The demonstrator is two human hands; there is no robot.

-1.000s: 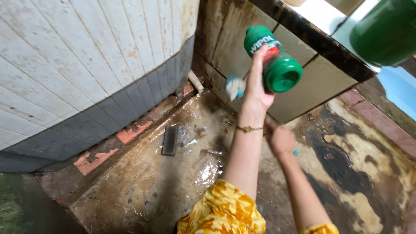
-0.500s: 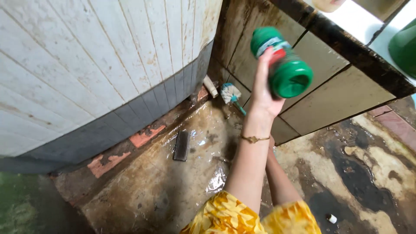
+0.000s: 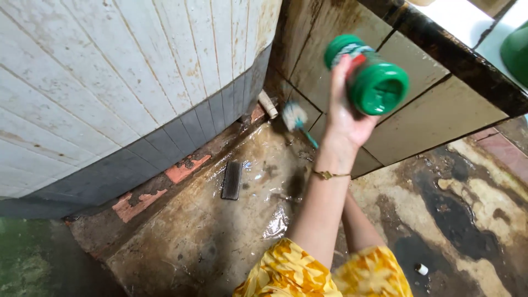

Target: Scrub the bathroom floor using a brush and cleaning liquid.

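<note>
a: left hand (image 3: 344,118) status?
b: closed around a green plastic bottle (image 3: 367,77), raised in front of the stained tile wall (image 3: 418,113). bottle tipped on its side, green base toward the camera, red label under the fingers. thin gold bracelet (image 3: 329,175) on that wrist.
a: right hand?
b: hidden behind the left forearm, can't tell its state. only its arm and yellow patterned sleeve (image 3: 374,272) show.
a: brush?
b: white-bristled brush with teal handle (image 3: 297,118) low in the corner, just beside the pale pipe stub (image 3: 268,104). blurred. handle runs behind the left wrist; can't tell who holds it.
a: floor?
b: wet stained concrete (image 3: 220,231). dark rectangular drain grate (image 3: 231,180) near the grey tile base, well apart from the bottle. small white cap (image 3: 421,269) lower right.
</note>
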